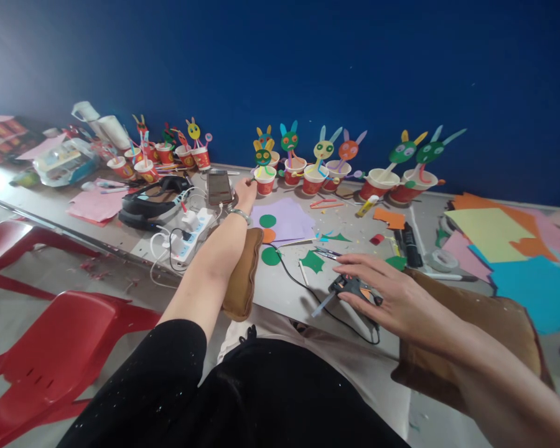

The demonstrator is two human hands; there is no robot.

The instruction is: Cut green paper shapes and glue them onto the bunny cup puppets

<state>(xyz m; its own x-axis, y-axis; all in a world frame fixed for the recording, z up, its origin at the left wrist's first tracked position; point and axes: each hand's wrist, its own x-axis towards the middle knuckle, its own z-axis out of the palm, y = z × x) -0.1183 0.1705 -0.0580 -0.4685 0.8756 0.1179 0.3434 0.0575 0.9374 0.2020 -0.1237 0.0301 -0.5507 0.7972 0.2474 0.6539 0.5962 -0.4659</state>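
My left hand reaches to the back of the table, fingers drawn together beside a red paper cup with a green paper face; a small dark thing shows at the fingertips. My right hand is spread over a black glue gun, fingers apart on either side of it. A clear glue stick sticks out of the gun. Scissors lie by my right fingertips. Green paper discs, an orange disc and a jagged green cut-out lie between my hands.
More cups with paper faces line the blue wall. A phone, power strip and black headset stand left. Purple paper lies centrally; coloured sheets, markers and tape are right. Red chairs stand front left.
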